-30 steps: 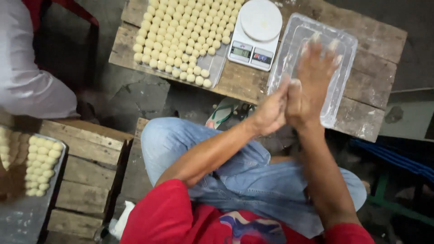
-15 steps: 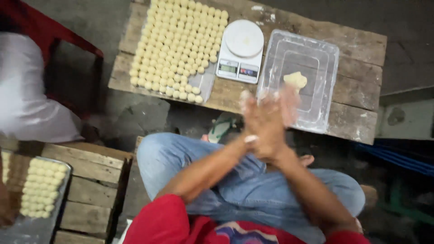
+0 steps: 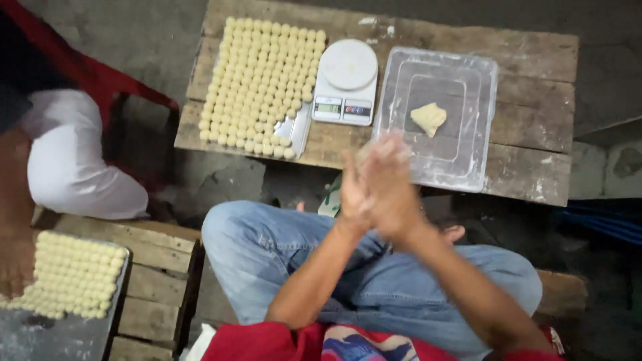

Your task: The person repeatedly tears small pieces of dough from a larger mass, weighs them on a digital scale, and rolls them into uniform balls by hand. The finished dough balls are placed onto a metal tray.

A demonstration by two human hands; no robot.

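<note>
- The left hand [image 3: 354, 190] and right hand [image 3: 394, 187] press palm to palm above the lap — whether anything sits in their grip I cannot tell.
- Just beyond them, a lump of dough [image 3: 429, 118] lies in a clear plastic tray [image 3: 468, 167] on the wooden table [image 3: 535, 174].
- A white scale [image 3: 346, 81] stands between that tray and rows of dough balls [image 3: 264, 83].
</note>
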